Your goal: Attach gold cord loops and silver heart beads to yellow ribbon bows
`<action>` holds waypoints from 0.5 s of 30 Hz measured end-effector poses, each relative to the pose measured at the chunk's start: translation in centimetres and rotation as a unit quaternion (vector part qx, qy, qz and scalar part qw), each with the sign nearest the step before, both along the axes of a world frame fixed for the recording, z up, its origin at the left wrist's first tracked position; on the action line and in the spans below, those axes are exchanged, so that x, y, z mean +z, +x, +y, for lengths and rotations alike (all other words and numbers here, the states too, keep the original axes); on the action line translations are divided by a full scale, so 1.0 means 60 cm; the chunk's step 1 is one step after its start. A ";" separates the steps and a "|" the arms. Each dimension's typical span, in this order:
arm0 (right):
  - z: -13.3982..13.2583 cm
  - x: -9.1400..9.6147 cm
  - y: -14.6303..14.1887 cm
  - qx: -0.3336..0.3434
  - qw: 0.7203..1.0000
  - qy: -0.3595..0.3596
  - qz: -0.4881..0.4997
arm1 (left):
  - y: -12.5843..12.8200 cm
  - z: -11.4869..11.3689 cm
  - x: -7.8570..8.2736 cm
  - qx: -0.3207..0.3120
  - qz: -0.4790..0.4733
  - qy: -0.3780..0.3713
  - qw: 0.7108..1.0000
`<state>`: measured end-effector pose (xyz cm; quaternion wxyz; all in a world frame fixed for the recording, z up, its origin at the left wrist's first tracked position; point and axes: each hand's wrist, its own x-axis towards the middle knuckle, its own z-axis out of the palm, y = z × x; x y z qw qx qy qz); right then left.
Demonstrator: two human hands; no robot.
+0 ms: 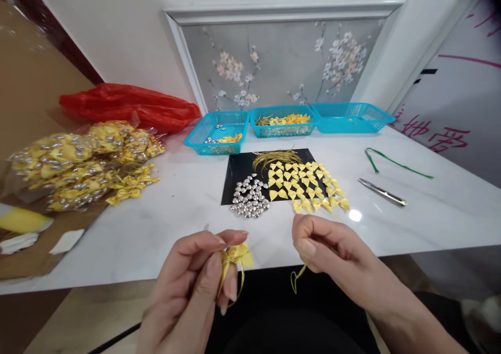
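Observation:
My left hand [195,286] is closed on a yellow ribbon bow [241,254], with thin gold cord looped around it; part of the bow hides behind the fingers. To the right, my right hand [329,252] pinches a thin gold cord [298,277] whose looped end hangs below the thumb. Both hands are above the table's front edge. Just beyond them, silver heart-shaped beads [251,197] lie in a loose pile. Rows of yellow bows [309,182] are laid out beside the beads, and a bundle of gold cords [274,158] rests behind, on a black mat [238,171].
Three blue baskets [217,118] line the back, two holding bows. Thread snips [382,192] and a green cord [399,162] lie at right. Bagged bows with beads [70,161], a red plastic bag [129,106] and cardboard [35,260] occupy the left.

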<state>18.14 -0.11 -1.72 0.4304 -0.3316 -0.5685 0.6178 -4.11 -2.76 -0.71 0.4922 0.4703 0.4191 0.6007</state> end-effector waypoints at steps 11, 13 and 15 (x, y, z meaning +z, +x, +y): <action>0.004 -0.001 -0.005 -0.010 0.998 0.016 -0.064 | 0.019 -0.018 0.011 0.052 0.040 -0.007 0.998; 0.007 -0.002 -0.002 -0.008 0.993 0.038 -0.114 | 0.013 -0.011 0.007 0.038 0.066 0.011 0.997; 0.013 -0.007 0.011 -0.043 0.976 0.098 -0.192 | 0.005 -0.001 0.000 0.035 0.106 0.030 0.993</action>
